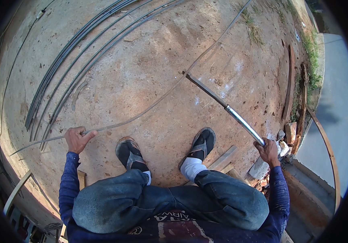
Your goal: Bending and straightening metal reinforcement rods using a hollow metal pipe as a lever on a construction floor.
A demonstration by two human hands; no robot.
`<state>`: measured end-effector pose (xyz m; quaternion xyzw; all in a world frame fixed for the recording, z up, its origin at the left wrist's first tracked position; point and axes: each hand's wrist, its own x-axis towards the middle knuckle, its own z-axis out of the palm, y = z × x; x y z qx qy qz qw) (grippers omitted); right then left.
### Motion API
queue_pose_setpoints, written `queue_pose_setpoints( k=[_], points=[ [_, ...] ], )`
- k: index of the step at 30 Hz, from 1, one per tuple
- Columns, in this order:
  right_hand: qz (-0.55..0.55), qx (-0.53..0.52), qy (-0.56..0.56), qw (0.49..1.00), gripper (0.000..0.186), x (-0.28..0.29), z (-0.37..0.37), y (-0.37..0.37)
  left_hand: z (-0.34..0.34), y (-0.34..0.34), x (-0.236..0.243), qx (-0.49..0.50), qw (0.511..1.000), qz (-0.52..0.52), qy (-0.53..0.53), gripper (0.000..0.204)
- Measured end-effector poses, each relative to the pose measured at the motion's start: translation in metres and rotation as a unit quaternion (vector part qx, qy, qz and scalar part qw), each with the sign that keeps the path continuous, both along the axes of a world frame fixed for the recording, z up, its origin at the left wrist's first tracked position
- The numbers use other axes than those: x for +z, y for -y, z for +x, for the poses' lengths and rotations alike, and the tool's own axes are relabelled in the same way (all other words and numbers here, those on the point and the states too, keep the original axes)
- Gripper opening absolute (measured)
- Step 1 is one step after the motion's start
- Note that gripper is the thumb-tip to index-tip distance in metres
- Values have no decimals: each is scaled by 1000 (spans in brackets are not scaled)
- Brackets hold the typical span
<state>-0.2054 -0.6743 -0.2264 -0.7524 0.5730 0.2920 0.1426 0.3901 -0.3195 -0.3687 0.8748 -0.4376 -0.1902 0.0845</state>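
Note:
My left hand (77, 139) is closed round a long, thin steel rebar rod (135, 117) near its left end. The rod curves across the dirt in front of my feet and runs off toward the top right. My right hand (268, 152) grips the near end of a rebar bending bar (242, 122), a shiny tube with a darker steel length beyond it. The bar slants away to the left, and its far tip meets the rod near the middle of the view. Whether the tip hooks round the rod or only touches it, I cannot tell.
Several loose rebar rods (66, 54) lie side by side at the upper left. My shoes (131, 153) stand on the dirt between my hands. Broken blocks and rubble (259, 168) lie by my right hand, with wooden planks (289, 81) beyond and paved ground (338, 77) at the far right.

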Motion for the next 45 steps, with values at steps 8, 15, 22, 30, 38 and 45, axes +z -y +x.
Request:
queue_pose_setpoints(
  k=[8,15,22,30,38,45],
  points=[
    [-162,75,-3,984,25,16,-3,-8,-4,2,12,28,999,-12,-14,78],
    [7,18,-13,1000,39,35,25,13,-26,10,12,1,999,-25,31,76],
    [-184,99,-78,975,21,55,63,-5,-35,-2,-4,-24,984,-81,158,73],
    [-95,12,-22,995,33,5,-9,-13,-20,5,10,17,999,-19,28,75],
    [-50,-21,-16,998,34,8,0,-15,-32,-8,-1,22,1000,-21,-1,78],
    [4,-55,-10,998,30,7,-1,-41,-32,-32,2,64,995,48,-53,77]
  ],
)
